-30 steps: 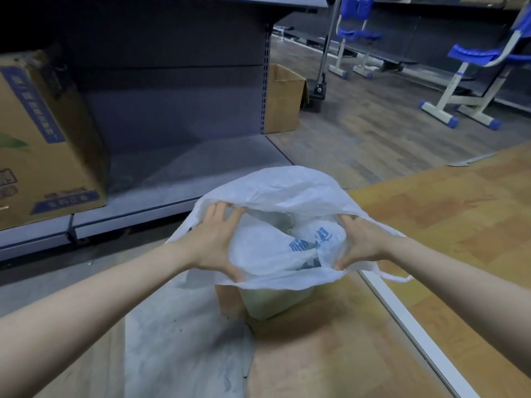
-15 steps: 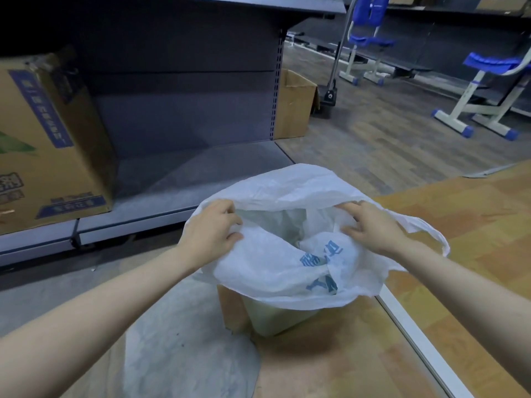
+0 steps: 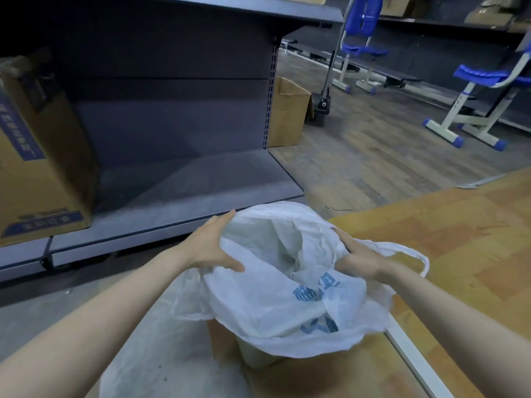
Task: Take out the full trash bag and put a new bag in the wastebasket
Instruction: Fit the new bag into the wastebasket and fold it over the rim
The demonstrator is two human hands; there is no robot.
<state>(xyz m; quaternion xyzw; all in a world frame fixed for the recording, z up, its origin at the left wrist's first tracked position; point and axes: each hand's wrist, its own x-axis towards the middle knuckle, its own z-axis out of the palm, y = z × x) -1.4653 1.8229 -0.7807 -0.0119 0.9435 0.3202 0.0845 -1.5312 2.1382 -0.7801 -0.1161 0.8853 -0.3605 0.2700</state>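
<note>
A white plastic bag (image 3: 275, 305) with blue print is draped over a small pale wastebasket (image 3: 254, 356) standing on the floor. Only the basket's lower wall shows under the bag. The bag's mouth gapes open and hollow in the middle. My left hand (image 3: 209, 248) lies against the bag's far-left rim with straight fingers and the thumb spread over the film. My right hand (image 3: 356, 254) presses flat on the right rim, fingers straight. A bag handle loop (image 3: 418, 255) hangs free to the right of that hand.
A dark metal shelf (image 3: 201, 185) stands just behind the basket, with a large cardboard box (image 3: 37, 168) on its left end. Another cardboard box (image 3: 290, 110) sits past the shelf. Blue chairs (image 3: 474, 79) stand far right. A white sheet (image 3: 172, 360) lies on the floor.
Both hands went from pinching the bag's rim to lying with straight fingers on it, and they moved apart. The bag's mouth has widened and settled lower over the basket.
</note>
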